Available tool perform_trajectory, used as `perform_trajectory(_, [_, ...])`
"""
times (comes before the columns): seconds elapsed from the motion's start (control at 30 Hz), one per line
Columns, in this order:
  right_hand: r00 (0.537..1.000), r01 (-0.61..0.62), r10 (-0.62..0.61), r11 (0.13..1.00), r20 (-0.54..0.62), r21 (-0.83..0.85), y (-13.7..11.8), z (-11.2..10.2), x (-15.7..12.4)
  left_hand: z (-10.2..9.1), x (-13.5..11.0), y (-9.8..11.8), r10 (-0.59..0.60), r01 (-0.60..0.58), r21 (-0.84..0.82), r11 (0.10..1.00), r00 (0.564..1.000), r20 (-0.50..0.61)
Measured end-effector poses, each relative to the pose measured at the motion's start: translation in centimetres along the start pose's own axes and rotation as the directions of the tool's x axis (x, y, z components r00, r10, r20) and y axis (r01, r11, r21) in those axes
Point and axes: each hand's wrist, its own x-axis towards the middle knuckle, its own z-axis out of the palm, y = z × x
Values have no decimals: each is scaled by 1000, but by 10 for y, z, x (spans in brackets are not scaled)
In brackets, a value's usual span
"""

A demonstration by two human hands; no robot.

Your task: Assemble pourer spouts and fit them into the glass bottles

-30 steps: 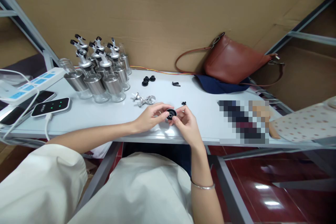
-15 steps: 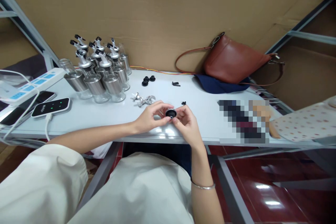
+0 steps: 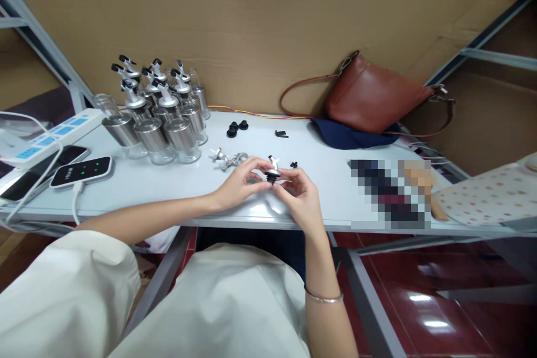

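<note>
My left hand and my right hand meet over the white table near its front edge. Together they pinch a small pourer spout, a silver top on a black round base, held upright between the fingertips. Just behind the left hand lie loose silver spout parts. A tiny black piece rests on the table beside my right hand.
Several glass-and-steel dispenser bottles stand at the back left. Black caps and a black clip lie further back. A brown bag on blue cloth sits at the back right. A power strip and phones lie at the left.
The piece in my fingers has been turned: earlier its black round base faced up, now the silver spout top stands above it. Both hands shifted slightly.
</note>
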Motion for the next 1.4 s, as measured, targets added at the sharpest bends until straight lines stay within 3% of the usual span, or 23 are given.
perform_trajectory(0.13, [1000,-25,25,1000,-7,-16,-1,0,-1,0,0,1,-41,42,-64,997,999,29])
perform_trajectory(0.33, [999,-31,32,999,26,-30,-3,0,-2,-1,0,1,-77,77,-18,997,996,41])
perform_trajectory(0.9, [1000,-7,6,998,-6,-68,-6,2,-4,0,1,3,-22,23,-45,999,999,30])
perform_trajectory(1.1, [998,44,-36,975,42,-216,-15,0,-3,-1,0,3,17,-17,6,1000,1000,-3])
perform_trajectory(1.27, [971,225,-170,886,167,-406,-29,-27,23,-3,0,5,41,-39,135,990,999,-9])
perform_trajectory(1.4, [983,181,-158,793,91,-581,-21,-53,77,-2,0,10,8,-8,207,978,1000,4])
